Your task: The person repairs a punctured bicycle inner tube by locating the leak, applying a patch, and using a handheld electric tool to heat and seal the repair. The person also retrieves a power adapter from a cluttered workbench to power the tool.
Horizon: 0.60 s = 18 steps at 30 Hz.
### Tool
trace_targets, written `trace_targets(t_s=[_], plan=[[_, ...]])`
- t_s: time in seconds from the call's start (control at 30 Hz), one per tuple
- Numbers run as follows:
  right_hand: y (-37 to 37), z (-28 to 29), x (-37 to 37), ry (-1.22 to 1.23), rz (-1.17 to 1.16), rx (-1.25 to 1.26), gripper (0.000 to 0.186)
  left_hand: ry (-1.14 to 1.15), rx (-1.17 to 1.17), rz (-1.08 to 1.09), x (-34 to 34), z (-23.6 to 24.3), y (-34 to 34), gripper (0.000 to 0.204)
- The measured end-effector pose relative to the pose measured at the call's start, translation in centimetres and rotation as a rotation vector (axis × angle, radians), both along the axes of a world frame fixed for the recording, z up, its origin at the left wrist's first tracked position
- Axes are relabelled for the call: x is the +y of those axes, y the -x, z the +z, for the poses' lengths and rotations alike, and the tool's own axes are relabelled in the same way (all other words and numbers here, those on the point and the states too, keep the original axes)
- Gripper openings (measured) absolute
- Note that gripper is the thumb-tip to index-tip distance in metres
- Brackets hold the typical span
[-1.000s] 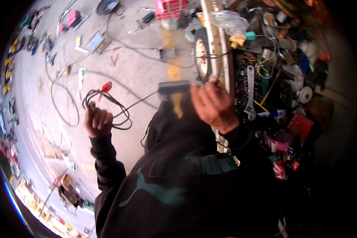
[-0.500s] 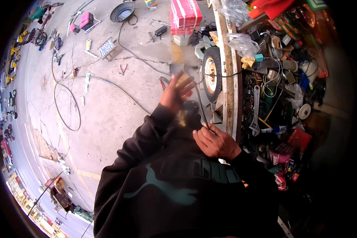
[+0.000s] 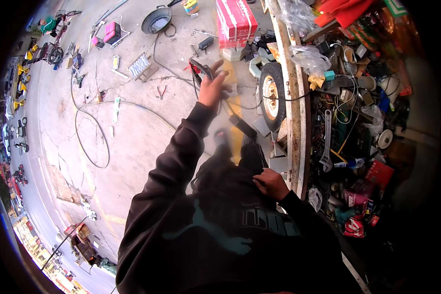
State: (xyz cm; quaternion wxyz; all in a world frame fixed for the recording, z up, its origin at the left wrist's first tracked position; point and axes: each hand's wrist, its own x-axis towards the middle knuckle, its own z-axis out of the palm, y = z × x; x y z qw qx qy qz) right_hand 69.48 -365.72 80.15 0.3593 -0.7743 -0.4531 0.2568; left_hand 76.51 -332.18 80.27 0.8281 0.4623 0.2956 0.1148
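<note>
My left hand (image 3: 212,92) reaches forward over the concrete. A black clamp-like tool with red parts (image 3: 197,67) sits at its thumb and fingers, gripped there; blur hides its exact kind. My right hand (image 3: 273,184) is low, in front of my body, with fingers curled. A black cable (image 3: 262,158) runs up from its fingertips, thin and partly lost against my dark trousers. A black bar-shaped piece (image 3: 242,126) hangs between the two hands, above the yellow floor line.
To the right, a rusty white metal rail (image 3: 292,122) borders a heap of tools and parts, with an adjustable wrench (image 3: 327,142). A wheel (image 3: 272,95) leans beside the rail. Farther off are a red box (image 3: 236,22), a black basin (image 3: 157,20), pliers (image 3: 161,92) and a long hose (image 3: 100,134).
My left hand has moved forward and left, away from my right hand, and now has the clamp-like tool in it. My right hand has dropped slightly to the lower right.
</note>
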Motion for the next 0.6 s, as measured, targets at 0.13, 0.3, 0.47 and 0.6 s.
trace_targets(t_s=[0.13,0.3,0.47,0.6], plan=[[-0.4,-3.8,1.1,0.049,0.009,0.104,0.009,0.041,-0.056,-0.122,-0.1,1.7,0.7,0.034],[-6.1,-3.6,5.7,0.088,-0.404,0.522,0.024,0.243,-0.176,-0.291,-2.8,2.5,2.7,0.020],[-15.3,0.0,11.5,-0.229,-0.375,1.246,0.041,0.221,-0.069,-0.435,-5.2,2.1,3.3,0.017],[-17.4,1.0,14.0,-0.299,-0.088,1.711,0.033,0.150,0.024,-0.471,-5.9,1.7,3.5,0.020]])
